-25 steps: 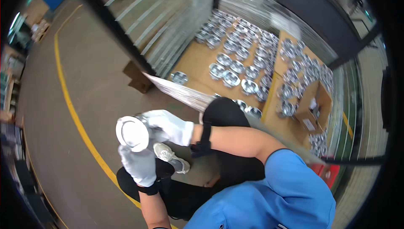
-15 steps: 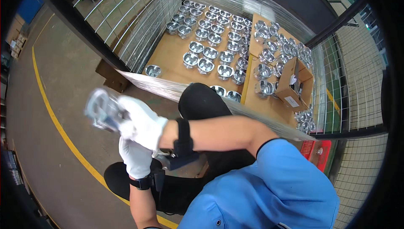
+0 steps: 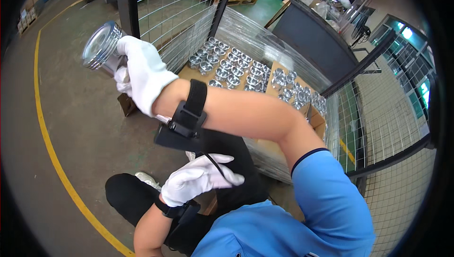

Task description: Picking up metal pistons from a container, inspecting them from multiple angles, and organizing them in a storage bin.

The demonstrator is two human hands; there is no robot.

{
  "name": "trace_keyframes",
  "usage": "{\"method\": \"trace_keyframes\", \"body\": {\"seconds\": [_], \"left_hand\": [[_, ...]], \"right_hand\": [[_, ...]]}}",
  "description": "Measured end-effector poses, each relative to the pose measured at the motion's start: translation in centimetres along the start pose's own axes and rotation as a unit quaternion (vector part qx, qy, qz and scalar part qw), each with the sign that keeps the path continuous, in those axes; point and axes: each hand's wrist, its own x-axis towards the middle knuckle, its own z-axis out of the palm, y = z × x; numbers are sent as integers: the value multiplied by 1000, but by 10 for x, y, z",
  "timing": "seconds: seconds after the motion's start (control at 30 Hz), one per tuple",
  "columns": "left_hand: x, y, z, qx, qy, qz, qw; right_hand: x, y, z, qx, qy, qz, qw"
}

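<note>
A shiny metal piston (image 3: 102, 46) with ring grooves is raised at the upper left, its round crown facing away from my palm. My right hand (image 3: 142, 70), in a white glove, grips it by the lower part, which the fingers partly cover. That arm reaches across from the right. Lower down, in front of my dark trousers, my left hand (image 3: 201, 179) in a white glove has its fingers stretched out and holds nothing. Several rows of similar pistons (image 3: 233, 81) stand on brown cardboard (image 3: 188, 73) inside a wire cage, beyond my right forearm.
Black posts (image 3: 126, 6) and wire mesh (image 3: 175, 6) bound the cage, with clear plastic film (image 3: 250, 25) around the load. An open cardboard box (image 3: 318, 121) sits among the pistons at right. A yellow floor line (image 3: 45, 124) runs down the left. A large dark bin (image 3: 312, 39) stands behind.
My right hand has lifted the piston upward. My left hand has moved from beside it, down and to the right, with its fingers now extended. The view has tilted up.
</note>
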Motion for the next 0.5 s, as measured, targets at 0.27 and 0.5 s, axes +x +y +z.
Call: {"method": "trace_keyframes", "body": {"seconds": [0.27, 0.5], "left_hand": [[-30, 34, 8, 88, 82, -75, 990], [-58, 47, -19, 162, 417, 185, 875]], "right_hand": [[16, 19, -66, -206, -90, -179, 958], [-30, 87, -124, 144, -49, 136, 979]]}}
